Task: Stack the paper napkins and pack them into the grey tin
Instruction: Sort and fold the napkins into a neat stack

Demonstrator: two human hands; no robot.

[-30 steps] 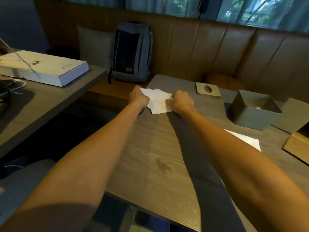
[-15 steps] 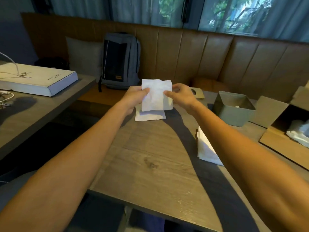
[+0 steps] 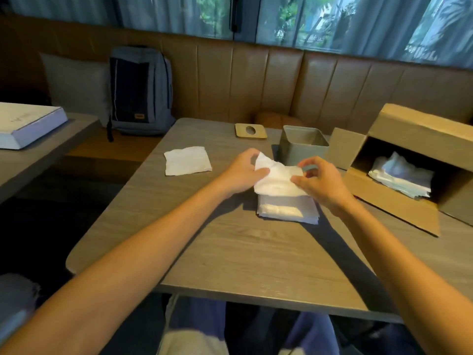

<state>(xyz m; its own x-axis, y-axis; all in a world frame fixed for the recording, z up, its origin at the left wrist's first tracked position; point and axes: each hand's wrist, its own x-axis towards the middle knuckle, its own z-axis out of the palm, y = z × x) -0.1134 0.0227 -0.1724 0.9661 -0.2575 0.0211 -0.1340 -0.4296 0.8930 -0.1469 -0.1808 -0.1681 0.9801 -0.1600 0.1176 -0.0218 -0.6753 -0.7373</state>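
Now that I have carried it away from the far napkin [image 3: 188, 160], I am pinching one napkin [image 3: 277, 179] in both my left grip [image 3: 245, 170] and right grip [image 3: 321, 181], lowering it onto the stack [image 3: 288, 212] on the counter [image 3: 243, 252] beside the still unpacked grey tin [image 3: 303, 147].

Dim room; your light comes from the window [image 3: 358, 21] behind. Your arms throw long dark shadows toward you across the table [image 3: 230, 252]. Edges bend wide-angle, corners soft, mild blur throughout.
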